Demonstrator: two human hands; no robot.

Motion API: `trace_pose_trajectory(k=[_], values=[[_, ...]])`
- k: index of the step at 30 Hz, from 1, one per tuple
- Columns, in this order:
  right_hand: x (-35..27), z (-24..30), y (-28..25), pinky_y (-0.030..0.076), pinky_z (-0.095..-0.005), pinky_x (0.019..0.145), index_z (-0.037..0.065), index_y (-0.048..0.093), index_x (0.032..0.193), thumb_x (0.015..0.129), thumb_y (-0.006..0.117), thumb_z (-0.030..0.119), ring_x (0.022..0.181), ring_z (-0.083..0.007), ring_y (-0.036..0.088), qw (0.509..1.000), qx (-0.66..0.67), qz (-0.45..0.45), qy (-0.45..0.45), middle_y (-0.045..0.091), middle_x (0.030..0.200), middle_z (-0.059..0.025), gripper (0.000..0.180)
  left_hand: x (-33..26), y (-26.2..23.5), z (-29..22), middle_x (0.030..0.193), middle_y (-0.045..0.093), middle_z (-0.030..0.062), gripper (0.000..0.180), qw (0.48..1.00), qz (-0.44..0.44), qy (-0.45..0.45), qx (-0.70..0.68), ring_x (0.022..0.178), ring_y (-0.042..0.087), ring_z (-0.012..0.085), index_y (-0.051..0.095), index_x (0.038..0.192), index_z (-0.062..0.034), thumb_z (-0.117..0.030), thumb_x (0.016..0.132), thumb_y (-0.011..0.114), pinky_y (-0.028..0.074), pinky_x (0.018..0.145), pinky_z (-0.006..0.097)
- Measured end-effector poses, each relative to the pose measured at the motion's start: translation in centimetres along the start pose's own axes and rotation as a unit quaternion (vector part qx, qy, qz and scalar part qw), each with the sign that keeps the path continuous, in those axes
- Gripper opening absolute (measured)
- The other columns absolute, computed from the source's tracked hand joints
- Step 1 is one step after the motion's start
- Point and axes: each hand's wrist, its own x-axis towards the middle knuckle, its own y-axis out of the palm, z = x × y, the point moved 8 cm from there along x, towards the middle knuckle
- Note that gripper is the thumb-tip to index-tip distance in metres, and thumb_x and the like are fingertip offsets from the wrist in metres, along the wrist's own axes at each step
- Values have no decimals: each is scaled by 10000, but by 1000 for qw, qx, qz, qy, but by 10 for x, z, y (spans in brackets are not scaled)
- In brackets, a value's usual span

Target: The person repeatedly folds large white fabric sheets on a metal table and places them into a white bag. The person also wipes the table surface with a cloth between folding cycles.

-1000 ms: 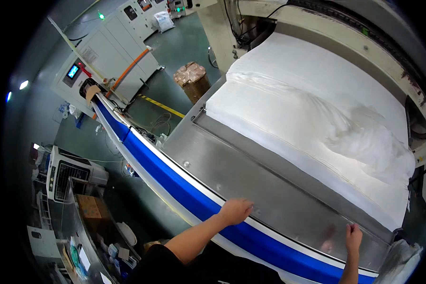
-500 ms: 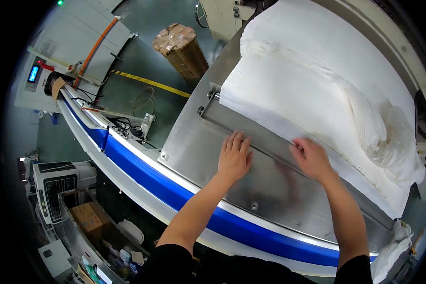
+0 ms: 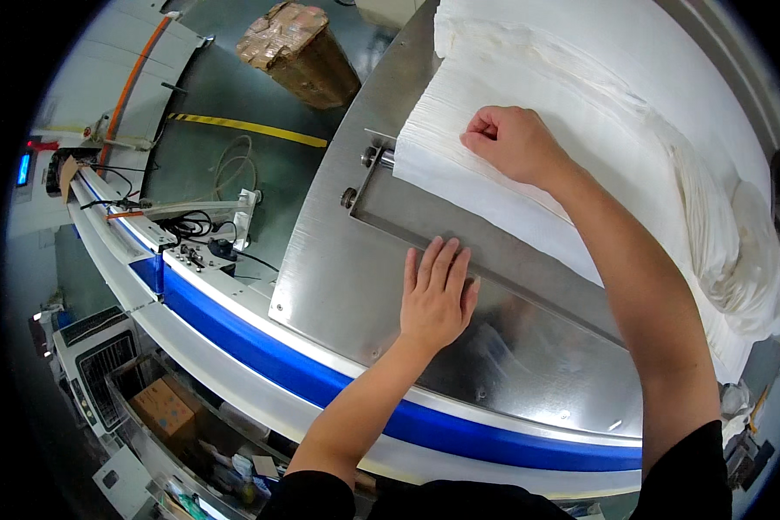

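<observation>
Right hand (image 3: 511, 143) curled into a loose fist, knuckles pressed down on the white stacked sheet material (image 3: 615, 130) near its front corner — gripping nothing that shows. Left hand (image 3: 438, 295) open and flat, fingers together, palm down on the bare steel table (image 3: 338, 260), just short of the raised metal bar (image 3: 494, 260) — stack lies beyond that bar. Blue edge strip (image 3: 321, 373) runs along the table's near side; a wrapped brown bundle (image 3: 299, 52) stands on the floor further off.

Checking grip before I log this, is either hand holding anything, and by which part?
Nothing is clearly held. The left hand lies flat on the steel table; the right hand, curled, presses the white sheet stack near its front edge.
</observation>
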Motion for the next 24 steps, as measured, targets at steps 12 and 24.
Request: trace_pose_trajectory(k=[12, 24], values=[[-3, -7, -1, 476, -297, 603, 56, 647, 826, 817, 646, 227, 602, -173, 587, 996, -52, -66, -10, 642, 680, -49, 171, 56, -40, 25, 1303, 480, 134, 485, 989, -146, 5, 6, 1251, 414, 326, 488, 1276, -72, -214, 822, 583, 247, 1067, 510], [-1, -10, -5, 452, -292, 543, 87, 654, 799, 808, 661, 253, 535, -163, 556, 987, -75, -122, -66, 614, 621, -20, 166, 115, -40, 52, 1346, 488, 62, 491, 980, -149, 67, 110, 1262, 431, 259, 502, 1288, -120, -169, 802, 556, 272, 1063, 431]])
